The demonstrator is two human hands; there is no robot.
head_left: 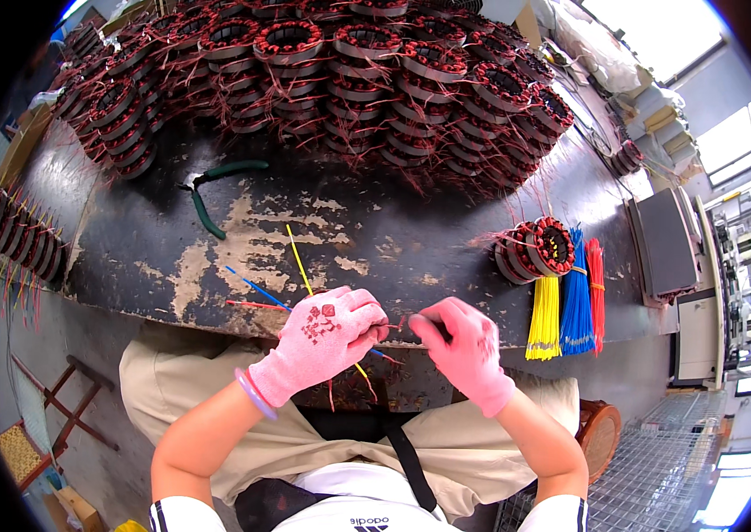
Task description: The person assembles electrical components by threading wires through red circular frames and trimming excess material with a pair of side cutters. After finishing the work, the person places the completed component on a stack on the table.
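Note:
My left hand (329, 332), in a pink glove, is closed above the table's front edge. Out of it run a yellow wire (298, 257), a blue wire (255, 289) and a red wire (255, 305), and their other ends come out below the palm. Thin reddish strands show by its fingertips. Just to the right, apart from it, my right hand (462, 346) is gloved in pink too. Its thumb and fingers are curled into a pinch, and whatever they hold is too small to make out. Dark green-handled cutters (216, 188) lie beyond my left hand.
Stacks of wound motor stators (366, 80) with loose red leads fill the table's back. A short row of stators (535, 248) stands right, beside bundles of yellow wires (544, 317), blue wires (577, 297) and red wires (596, 288). More stators (25, 238) sit far left.

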